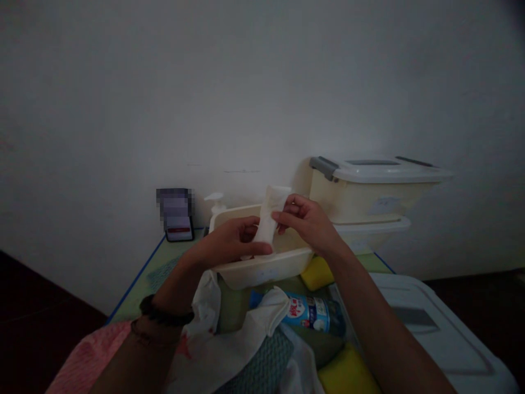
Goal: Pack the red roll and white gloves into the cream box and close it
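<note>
While over one basin [266,269], one white strip [268,221] pinched by left hand [232,239] and right hand [308,220]

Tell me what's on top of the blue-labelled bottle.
A folded end of white cloth lies across the bottle near its blue cap, which pokes out. The stretch between cap and label is covered, so it cannot be seen.

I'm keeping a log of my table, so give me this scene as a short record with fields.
Held: white strip, cloth or paper unclear
Left hand: pinching its lower end
Right hand: gripping its upper part
Behind and below the strip: cream tub, open
Nearer than tub: blue-labelled bottle, on its side
Right of tub: lidded box, stacked on another container
Left of tub: phone, propped upright, screen partly pixelated
Lighting: dim
</note>
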The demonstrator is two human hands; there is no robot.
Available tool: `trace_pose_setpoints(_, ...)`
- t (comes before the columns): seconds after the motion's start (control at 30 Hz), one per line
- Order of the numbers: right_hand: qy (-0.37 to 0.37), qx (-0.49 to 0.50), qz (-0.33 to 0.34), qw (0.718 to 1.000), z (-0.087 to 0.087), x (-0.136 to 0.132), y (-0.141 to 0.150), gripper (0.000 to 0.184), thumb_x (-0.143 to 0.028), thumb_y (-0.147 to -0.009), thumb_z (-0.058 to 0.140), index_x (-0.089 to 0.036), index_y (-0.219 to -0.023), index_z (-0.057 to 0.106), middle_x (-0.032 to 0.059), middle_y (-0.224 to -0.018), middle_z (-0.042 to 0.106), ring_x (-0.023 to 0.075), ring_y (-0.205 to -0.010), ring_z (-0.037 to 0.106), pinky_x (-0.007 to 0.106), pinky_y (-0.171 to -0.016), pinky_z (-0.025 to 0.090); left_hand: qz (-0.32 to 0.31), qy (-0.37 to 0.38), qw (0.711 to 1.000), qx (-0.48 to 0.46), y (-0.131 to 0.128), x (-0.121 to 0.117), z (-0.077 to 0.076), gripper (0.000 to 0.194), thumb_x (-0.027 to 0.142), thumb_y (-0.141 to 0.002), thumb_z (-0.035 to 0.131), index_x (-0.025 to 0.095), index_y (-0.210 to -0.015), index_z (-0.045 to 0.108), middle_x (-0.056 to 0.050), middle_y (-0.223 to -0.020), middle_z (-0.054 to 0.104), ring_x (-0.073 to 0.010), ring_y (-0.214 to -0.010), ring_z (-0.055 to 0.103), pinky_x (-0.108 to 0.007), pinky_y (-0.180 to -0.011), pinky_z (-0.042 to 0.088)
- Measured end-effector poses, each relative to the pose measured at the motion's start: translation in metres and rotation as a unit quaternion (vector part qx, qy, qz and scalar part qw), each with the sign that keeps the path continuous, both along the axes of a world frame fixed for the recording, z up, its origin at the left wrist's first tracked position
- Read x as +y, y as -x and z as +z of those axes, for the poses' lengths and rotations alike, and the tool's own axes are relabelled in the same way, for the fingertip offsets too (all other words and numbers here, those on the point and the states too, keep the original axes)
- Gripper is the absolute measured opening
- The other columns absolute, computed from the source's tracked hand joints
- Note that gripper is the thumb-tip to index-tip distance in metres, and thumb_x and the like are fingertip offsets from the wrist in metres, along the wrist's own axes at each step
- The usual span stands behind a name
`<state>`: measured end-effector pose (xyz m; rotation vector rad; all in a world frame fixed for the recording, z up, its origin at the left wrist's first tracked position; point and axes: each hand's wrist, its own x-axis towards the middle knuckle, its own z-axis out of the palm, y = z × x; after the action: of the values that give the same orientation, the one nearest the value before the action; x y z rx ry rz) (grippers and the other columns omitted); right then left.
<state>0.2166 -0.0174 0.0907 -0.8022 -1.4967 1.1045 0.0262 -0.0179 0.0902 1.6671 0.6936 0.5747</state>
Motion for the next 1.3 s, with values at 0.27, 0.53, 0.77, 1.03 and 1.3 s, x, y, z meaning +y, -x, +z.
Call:
trace_pose_setpoints(0.27, 0.014, 0.021, -0.004, 1.0, -0.0014, 0.0015, -0.0002, 0.02, -0.027, -0.067, 0.075, -0.017, -0.074, 0.058, -0.0032, -0.065, 0.067, 0.0076, -0.053, 0.06, 0.021, -0.051, 0.05, 0.013, -0.052, 0.997, 0.048, 0.0, -0.0015, 0.0028, 0.032, 0.023, -0.075, 0.066, 0.015, -0.105, 0.06, -0.002, -0.094, 0.067, -0.0161, -0.082, 0.061, -0.026, -0.071, 0.046)
trace_pose_setpoints(0.53, 0.018, 0.015, -0.014, 1.0, -0.0018, 0.0015, 0.0003, 0.022, -0.029, -0.066, 0.076, -0.018, -0.075, 0.059, -0.0029, -0.065, 0.067, 0.0088, -0.054, 0.061, 0.022, -0.051, 0.051, -0.001, -0.064, 0.997, 0.054, 0.0021, -0.0016, 0.0024, 0.029, 0.023, -0.077, 0.063, 0.016, -0.104, 0.061, -0.004, -0.095, 0.068, -0.0169, -0.082, 0.062, -0.025, -0.069, 0.046)
trace_pose_setpoints(0.77, 0.021, 0.027, -0.018, 0.999, -0.0024, 0.0025, 0.0009, 0.023, -0.03, -0.065, 0.076, -0.018, -0.074, 0.059, -0.0028, -0.064, 0.068, 0.0091, -0.051, 0.061, 0.023, -0.05, 0.051, -0.002, -0.143, 0.986, 0.086, 0.0016, -0.0012, 0.0049, 0.038, 0.026, -0.079, 0.061, 0.017, -0.116, 0.06, -0.003, -0.097, 0.066, -0.0186, -0.087, 0.059, -0.024, -0.07, 0.045)
trace_pose_setpoints(1.03, 0.021, 0.031, -0.037, 0.999, -0.0013, 0.0011, 0.0016, 0.024, -0.03, -0.065, 0.076, -0.018, -0.074, 0.057, -0.0035, -0.061, 0.066, 0.009, -0.05, 0.06, 0.024, -0.052, 0.051, -0.036, -0.072, 0.995, 0.059, 0.0028, -0.0006, 0.0013, 0.047, 0.032, -0.081, 0.061, 0.016, -0.124, 0.053, -0.004, -0.094, 0.064, -0.0159, -0.076, 0.057, -0.023, -0.063, 0.041)
trace_pose_setpoints(1.3, 0.022, 0.02, 0.001, 1.0, -0.0048, 0.0019, -0.0007, 0.022, -0.031, -0.069, 0.074, -0.018, -0.08, 0.059, -0.003, -0.067, 0.068, 0.0089, -0.054, 0.062, 0.023, -0.053, 0.052, 0.019, -0.015, 1.0, 0.019, -0.0011, -0.0042, 0.0013, 0.036, 0.035, -0.083, 0.06, 0.017, -0.111, 0.046, -0.005, -0.097, 0.063, -0.0146, -0.077, 0.058, -0.025, -0.063, 0.044)
